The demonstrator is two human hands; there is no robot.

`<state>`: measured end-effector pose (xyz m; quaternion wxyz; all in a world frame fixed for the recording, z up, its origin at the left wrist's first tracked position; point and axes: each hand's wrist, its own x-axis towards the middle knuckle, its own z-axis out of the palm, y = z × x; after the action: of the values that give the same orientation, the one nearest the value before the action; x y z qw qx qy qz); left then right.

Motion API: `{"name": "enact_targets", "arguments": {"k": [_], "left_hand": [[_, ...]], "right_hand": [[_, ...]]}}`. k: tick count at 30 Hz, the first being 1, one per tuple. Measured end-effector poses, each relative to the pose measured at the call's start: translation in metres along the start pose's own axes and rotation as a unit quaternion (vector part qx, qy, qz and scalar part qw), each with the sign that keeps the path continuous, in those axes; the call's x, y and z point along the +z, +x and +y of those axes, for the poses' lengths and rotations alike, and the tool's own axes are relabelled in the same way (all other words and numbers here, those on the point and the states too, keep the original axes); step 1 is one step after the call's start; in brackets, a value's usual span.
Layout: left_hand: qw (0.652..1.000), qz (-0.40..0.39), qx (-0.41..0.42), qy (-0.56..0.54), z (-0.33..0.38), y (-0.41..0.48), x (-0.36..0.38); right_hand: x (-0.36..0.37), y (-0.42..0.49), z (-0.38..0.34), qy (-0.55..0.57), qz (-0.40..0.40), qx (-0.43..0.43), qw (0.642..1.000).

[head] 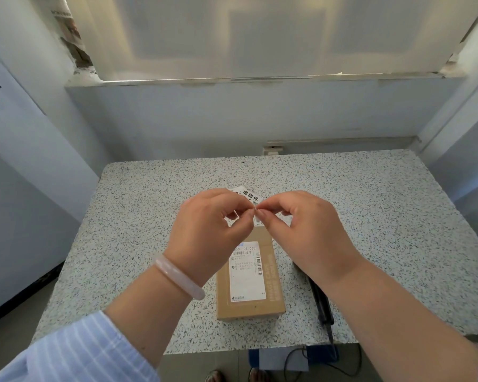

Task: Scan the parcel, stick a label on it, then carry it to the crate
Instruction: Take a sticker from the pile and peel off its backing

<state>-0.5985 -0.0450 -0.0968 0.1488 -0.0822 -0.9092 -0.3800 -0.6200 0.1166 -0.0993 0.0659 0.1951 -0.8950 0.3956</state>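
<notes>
Filling a pale-walled alcove, speckled table (149,216) bears cardboard parcel (249,307).

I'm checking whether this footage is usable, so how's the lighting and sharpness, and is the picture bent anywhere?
Head view: soft, even daylight from the frosted window, with no hard shadows or glare on the speckled table. The wide lens bows the table edges and walls outward. The parcel is sharp, but its fine print is too small to read. The label pinched by the left hand and right hand is mostly hidden.

There was one brown cardboard parcel (250,274) and one black handheld scanner (323,304). One white printed label (247,194) showed. Two bare hands were visible.
</notes>
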Motion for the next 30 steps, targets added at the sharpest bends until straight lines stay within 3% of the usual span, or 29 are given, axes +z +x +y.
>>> {"name": "enact_targets", "arguments": {"k": [7, 12, 19, 24, 30], "left_hand": [[0.999, 0.040, 0.008, 0.008, 0.0034, -0.0017, 0.0025], [0.999, 0.053, -0.001, -0.002, 0.0021, -0.0024, 0.0053], [0.993, 0.058, -0.061, -0.077, 0.0017, -0.0023, 0.0081], [0.993, 0.057, -0.062, -0.087, -0.0001, -0.0023, 0.0079], [0.996, 0.053, -0.036, -0.066, -0.0012, -0.0021, 0.0081]], "right_hand": [[0.0041, -0.0001, -0.0012, -0.073, 0.057, -0.078, 0.993], [0.0062, -0.0006, -0.0013, -0.065, 0.083, -0.081, 0.991], [0.0053, -0.0008, -0.0033, 0.038, 0.086, 0.012, 0.995], [0.0060, -0.0009, -0.0047, 0.150, 0.042, 0.097, 0.983], [0.0047, -0.0004, -0.0032, 0.182, 0.015, 0.138, 0.973]]}}
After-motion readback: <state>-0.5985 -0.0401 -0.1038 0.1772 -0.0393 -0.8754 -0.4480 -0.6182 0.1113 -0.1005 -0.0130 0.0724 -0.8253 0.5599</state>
